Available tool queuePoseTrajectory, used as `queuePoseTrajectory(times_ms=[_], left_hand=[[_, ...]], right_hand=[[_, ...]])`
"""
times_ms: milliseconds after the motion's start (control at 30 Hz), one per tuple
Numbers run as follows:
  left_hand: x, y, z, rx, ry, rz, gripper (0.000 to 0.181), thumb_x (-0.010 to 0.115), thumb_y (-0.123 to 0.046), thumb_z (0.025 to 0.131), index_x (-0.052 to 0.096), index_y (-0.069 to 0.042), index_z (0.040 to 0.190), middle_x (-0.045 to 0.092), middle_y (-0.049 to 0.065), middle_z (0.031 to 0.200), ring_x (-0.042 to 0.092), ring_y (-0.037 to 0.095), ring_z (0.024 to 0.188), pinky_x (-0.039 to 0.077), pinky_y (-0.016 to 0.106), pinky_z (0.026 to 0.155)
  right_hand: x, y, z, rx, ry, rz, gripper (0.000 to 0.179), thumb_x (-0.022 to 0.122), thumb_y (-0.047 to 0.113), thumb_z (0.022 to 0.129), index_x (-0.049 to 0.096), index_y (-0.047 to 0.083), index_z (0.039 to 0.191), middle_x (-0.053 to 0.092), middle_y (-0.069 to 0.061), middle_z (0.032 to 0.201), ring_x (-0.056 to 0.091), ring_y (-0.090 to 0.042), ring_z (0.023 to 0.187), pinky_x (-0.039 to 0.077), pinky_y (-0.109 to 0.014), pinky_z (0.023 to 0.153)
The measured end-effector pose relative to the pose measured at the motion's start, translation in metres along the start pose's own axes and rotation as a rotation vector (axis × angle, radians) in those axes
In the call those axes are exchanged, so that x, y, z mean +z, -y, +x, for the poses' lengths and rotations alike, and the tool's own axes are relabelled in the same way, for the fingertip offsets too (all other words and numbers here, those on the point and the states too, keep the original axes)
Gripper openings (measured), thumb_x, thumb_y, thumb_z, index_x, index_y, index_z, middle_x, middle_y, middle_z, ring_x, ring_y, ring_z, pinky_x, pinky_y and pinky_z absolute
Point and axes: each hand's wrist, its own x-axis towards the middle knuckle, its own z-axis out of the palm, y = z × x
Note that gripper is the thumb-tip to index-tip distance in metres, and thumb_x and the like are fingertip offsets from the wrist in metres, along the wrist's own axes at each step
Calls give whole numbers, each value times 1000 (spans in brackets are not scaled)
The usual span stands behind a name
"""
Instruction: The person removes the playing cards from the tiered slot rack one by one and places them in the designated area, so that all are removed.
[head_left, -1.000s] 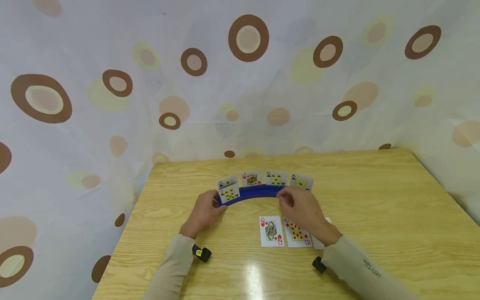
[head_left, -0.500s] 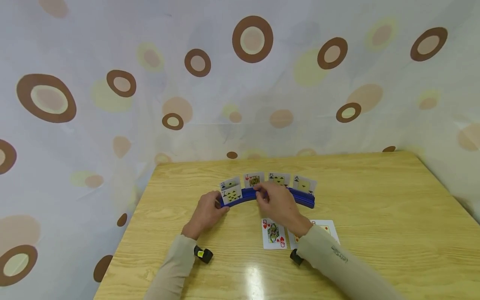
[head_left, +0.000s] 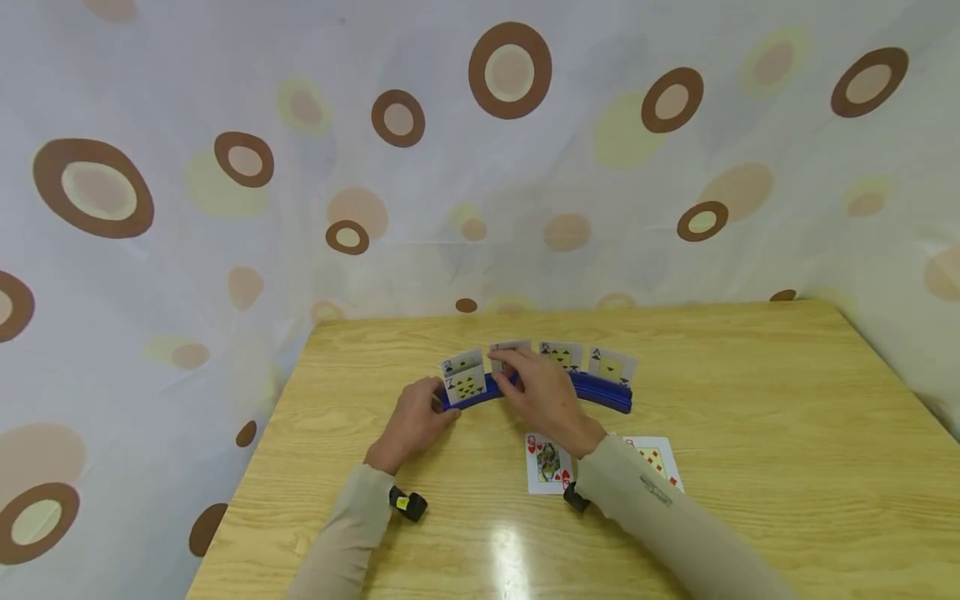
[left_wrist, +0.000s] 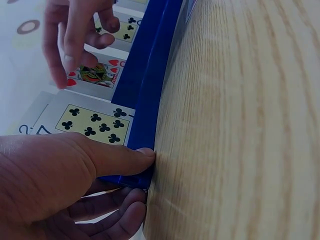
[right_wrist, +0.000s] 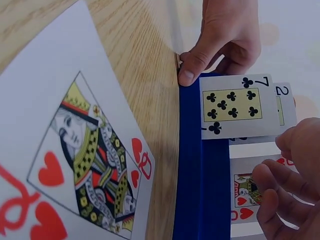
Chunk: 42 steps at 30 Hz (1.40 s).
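My left hand (head_left: 416, 417) grips the left end of a curved blue playing card holder (head_left: 603, 392), thumb on its front edge in the left wrist view. At that end, a seven of clubs (left_wrist: 92, 122) stands in the front slot, with a black two (right_wrist: 284, 107) mostly hidden behind it. My right hand (head_left: 546, 392) is over a jack of hearts (right_wrist: 245, 192), its loosely bent fingers spread in front of the card and pinching nothing. Farther right in the holder stand a black five (head_left: 561, 356) and a black ace (head_left: 611, 365).
A queen of hearts (head_left: 546, 462) lies face up in front of the holder. To its right lies a diamonds card (head_left: 656, 457), partly under the right sleeve (head_left: 645, 500). A patterned cloth (head_left: 420, 275) hangs behind the wooden table (head_left: 750, 433).
My right hand has moved left along the holder from near the ace to the jack, uncovering the holder's right end. My left hand stays on the left end.
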Motion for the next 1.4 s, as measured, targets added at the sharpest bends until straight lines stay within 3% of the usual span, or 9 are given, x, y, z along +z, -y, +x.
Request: queuePoseTrajectory(times_ms=[333, 567, 767, 867, 1000, 1133, 1400], left_hand=[[-2, -2, 0, 10, 8, 8, 31, 82, -9, 98, 69, 4, 123, 74, 16, 112, 72, 23, 97, 63, 42, 86], [-1, -1, 1, 13, -12, 24, 31, 83, -10, 98, 70, 3, 123, 75, 16, 113, 74, 24, 97, 64, 43, 86], [-1, -1, 1, 43, -20, 28, 29, 84, -8, 96, 70, 4, 119, 75, 17, 108, 74, 26, 94, 63, 44, 83], [0, -1, 1, 38, -21, 25, 29, 84, -8, 96, 70, 3, 118, 75, 16, 108, 75, 26, 94, 63, 44, 84], [1, 1, 1, 43, -23, 28, 28, 84, -8, 96, 71, 3, 117, 75, 16, 108, 75, 26, 94, 64, 43, 84], [2, 1, 1, 38, -23, 11, 27, 84, -7, 96, 71, 4, 117, 76, 17, 110, 76, 26, 95, 64, 43, 84], [1, -2, 0, 13, -8, 3, 27, 83, -8, 97, 70, 4, 118, 76, 17, 112, 75, 25, 96, 64, 43, 85]], right_hand=[[6, 2, 3, 31, 19, -4, 27, 75, 16, 105, 78, 12, 131, 79, -6, 114, 72, -13, 79, 58, -30, 70], [12, 6, 6, 36, 2, 18, 19, 76, 16, 104, 81, 15, 122, 79, -8, 129, 67, -10, 72, 55, -26, 66], [15, 8, 6, 44, 8, 4, 8, 76, 18, 105, 82, 16, 110, 81, -5, 114, 67, -10, 73, 55, -27, 66], [14, 10, 6, 44, 8, 11, 8, 76, 18, 105, 82, 15, 110, 81, -7, 119, 68, -10, 73, 55, -26, 67], [10, 12, 3, 53, -6, 49, 10, 76, 17, 105, 82, 15, 112, 80, -7, 120, 65, -8, 72, 53, -25, 66], [2, 12, -2, 67, -21, 78, 9, 77, 17, 104, 81, 16, 113, 77, 0, 101, 59, -6, 71, 49, -25, 65], [-15, 4, -13, 59, -47, 38, 9, 76, 16, 104, 80, 14, 112, 75, 0, 97, 60, -7, 71, 49, -25, 65]])
